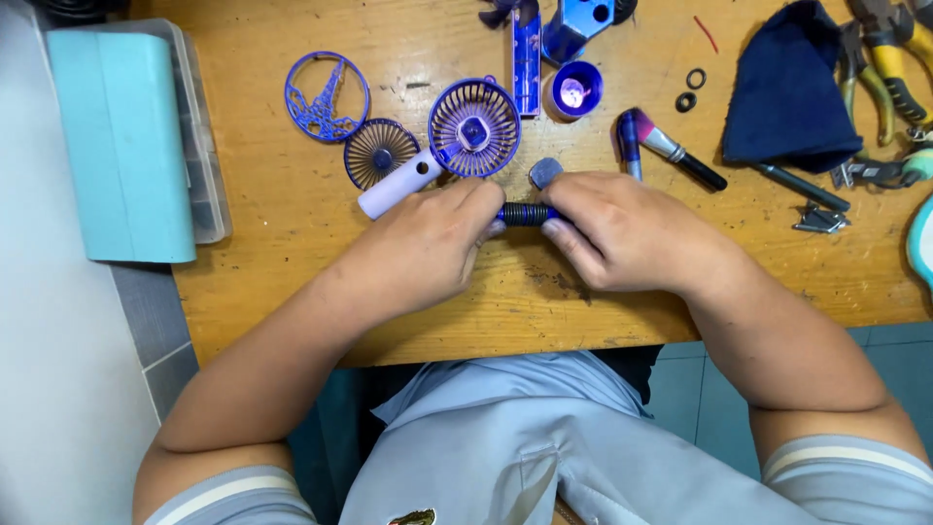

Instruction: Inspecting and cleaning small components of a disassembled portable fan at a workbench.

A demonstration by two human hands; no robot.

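Ribbed dark cylinder (pixel 526 214), ridged and glossy, lies just below the round fan grille (pixel 474 128) on the wooden table (pixel 292 292). Left hand (pixel 428 243) and right hand (pixel 622 233) each pinch one end. Pale smooth handle (pixel 398 183) left of it

Both ends of the dark ribbed cylinder (pixel 526 214) are covered by the fingers of the left hand (pixel 428 243) and the right hand (pixel 622 233), so only its middle is seen. Far right of the right hand, the pliers (pixel 889 68) are cut off by the picture's edge. Above the hands, the blue housing (pixel 575 27) is cropped at the top.
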